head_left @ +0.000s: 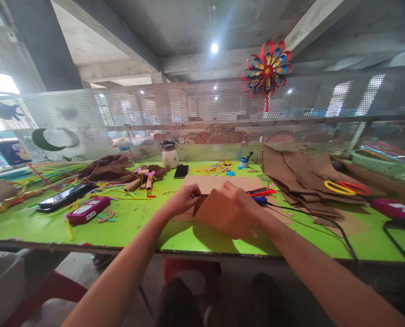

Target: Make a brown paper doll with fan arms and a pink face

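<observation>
A folded sheet of brown paper [213, 212] is held up just above the green table [121, 227], near its front edge. My left hand [185, 199] pinches the paper's left side, its fingers closed. On the right side my right hand [238, 204] grips the same paper from above, the fingers wrapped over its top edge. Beneath and behind lies a flat tan sheet [223, 181]. Just right of my right hand rests a blue-handled tool [259, 200] with a black cord, beside red-handled scissors [262, 191].
Stacked brown paper [294, 177] and yellow-and-red scissors [345, 187] lie right. Left are a purple box [88, 210], a black device [66, 197] and coloured strips. A phone [181, 171], a jar [169, 154] and a small blue pot [244, 162] stand behind; a perforated screen [189, 104] rises beyond.
</observation>
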Demonstrator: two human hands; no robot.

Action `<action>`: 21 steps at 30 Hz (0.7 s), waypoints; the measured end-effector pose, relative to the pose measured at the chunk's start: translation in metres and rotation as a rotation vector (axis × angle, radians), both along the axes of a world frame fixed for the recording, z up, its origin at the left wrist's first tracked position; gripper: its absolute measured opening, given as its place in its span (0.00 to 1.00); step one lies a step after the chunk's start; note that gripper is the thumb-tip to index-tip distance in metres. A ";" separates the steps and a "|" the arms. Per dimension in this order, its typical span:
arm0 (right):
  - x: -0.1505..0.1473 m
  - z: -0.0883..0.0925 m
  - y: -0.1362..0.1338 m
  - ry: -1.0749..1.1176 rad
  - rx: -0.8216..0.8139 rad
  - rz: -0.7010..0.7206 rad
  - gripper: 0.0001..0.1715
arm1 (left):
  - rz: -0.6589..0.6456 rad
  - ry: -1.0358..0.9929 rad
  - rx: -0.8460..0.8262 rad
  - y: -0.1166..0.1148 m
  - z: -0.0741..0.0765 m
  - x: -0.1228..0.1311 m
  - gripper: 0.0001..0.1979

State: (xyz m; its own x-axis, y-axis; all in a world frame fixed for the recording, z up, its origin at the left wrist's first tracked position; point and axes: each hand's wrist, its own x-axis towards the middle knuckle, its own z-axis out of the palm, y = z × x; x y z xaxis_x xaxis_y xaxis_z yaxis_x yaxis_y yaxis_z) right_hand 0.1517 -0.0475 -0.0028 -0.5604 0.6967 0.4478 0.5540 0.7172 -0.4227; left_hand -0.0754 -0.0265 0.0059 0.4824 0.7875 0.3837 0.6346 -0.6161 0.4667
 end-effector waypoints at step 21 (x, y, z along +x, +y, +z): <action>-0.001 0.001 0.002 0.247 0.418 0.092 0.12 | -0.294 -0.222 -0.542 -0.008 0.012 0.023 0.20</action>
